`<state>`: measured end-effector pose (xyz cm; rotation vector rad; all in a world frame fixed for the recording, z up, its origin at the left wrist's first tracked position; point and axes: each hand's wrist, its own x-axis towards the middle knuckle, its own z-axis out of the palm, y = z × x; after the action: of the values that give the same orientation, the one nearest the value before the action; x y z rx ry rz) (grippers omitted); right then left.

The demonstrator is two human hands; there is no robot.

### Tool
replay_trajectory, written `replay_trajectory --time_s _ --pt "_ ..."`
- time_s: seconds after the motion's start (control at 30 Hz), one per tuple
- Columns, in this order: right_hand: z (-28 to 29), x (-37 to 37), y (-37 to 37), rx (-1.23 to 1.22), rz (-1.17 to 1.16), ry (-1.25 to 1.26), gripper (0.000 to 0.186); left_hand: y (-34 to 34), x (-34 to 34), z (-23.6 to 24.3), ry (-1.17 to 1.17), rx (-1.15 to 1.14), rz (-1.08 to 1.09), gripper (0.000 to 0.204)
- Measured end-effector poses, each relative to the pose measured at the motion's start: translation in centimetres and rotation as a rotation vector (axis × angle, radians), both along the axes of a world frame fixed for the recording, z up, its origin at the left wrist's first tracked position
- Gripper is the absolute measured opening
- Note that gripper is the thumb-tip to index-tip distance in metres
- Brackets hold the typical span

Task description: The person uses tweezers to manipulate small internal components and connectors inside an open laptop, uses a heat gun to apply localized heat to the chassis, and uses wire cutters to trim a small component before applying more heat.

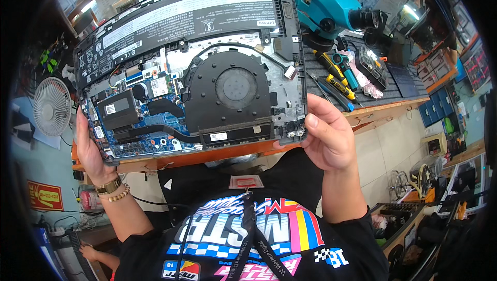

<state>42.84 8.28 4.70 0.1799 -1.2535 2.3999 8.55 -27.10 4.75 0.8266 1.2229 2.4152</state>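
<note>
An opened laptop base [178, 63], inner side up, is held raised and slightly tilted between my two hands. My left hand [90, 149] grips its near left corner, with some fingers hidden underneath. My right hand [330, 136] pinches the near right corner, thumb on the edge. Along the far side runs a long black battery [176, 27] with a white label strip. A round black cooling fan [235, 87] sits right of centre, and a dark heat pipe [173, 132] runs left from it over the blue circuit board [150, 144]. A cable's white plug [291, 71] lies right of the cooling fan.
Behind the laptop, the wooden bench [385, 109] carries a teal microscope [331, 9], yellow-and-black screwdrivers [331, 65] and a dark ribbed mat [406, 90]. A white desk fan [52, 106] stands at left. Another person's hand [89, 252] shows at lower left. Blue drawers [437, 106] stand at right.
</note>
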Motion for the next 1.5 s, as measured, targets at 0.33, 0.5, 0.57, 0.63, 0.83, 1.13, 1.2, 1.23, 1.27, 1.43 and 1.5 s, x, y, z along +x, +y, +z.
replay_trajectory --time_s 0.33,0.5,0.57,0.63,0.83,1.13,1.2,1.23,1.27,1.43,1.5 --pt "-0.1 0.1 0.3 0.031 -0.021 0.008 0.046 0.4 0.6 0.5 0.028 0.055 -0.052 0.045" --pt "0.2 0.1 0.2 0.013 0.015 0.041 0.046 0.1 0.5 0.5 0.016 0.041 -0.045 0.044" --pt "0.3 0.1 0.2 0.003 0.014 0.024 0.046 -0.1 0.4 0.5 0.011 0.040 -0.044 0.044" --pt "0.3 0.1 0.2 -0.006 0.014 0.008 0.047 -0.3 0.3 0.4 0.006 0.048 0.001 0.043" --pt "-0.5 0.1 0.3 -0.043 0.018 0.082 0.048 0.2 0.9 0.9 -0.010 0.060 0.005 0.042" --pt "-0.4 -0.1 0.4 -0.045 0.086 0.087 0.048 -0.1 1.0 1.1 0.012 0.056 -0.030 0.043" --pt "-0.4 -0.1 0.4 -0.077 0.092 0.102 0.048 -0.1 0.9 1.1 0.018 0.057 -0.030 0.044" --pt "-0.5 -0.1 0.4 -0.077 0.092 0.101 0.048 -0.1 0.9 1.1 0.025 0.059 -0.031 0.044" --pt "-0.6 -0.1 0.4 -0.067 0.061 0.093 0.048 -0.2 0.8 1.0 0.024 0.060 -0.031 0.044" --pt "-0.7 -0.2 0.6 -0.051 0.067 0.102 0.048 -0.3 0.7 0.9 0.033 0.057 -0.027 0.045" --pt "-0.7 -0.3 0.5 -0.081 0.077 0.101 0.048 -0.2 0.9 1.1 0.028 0.057 -0.021 0.045"
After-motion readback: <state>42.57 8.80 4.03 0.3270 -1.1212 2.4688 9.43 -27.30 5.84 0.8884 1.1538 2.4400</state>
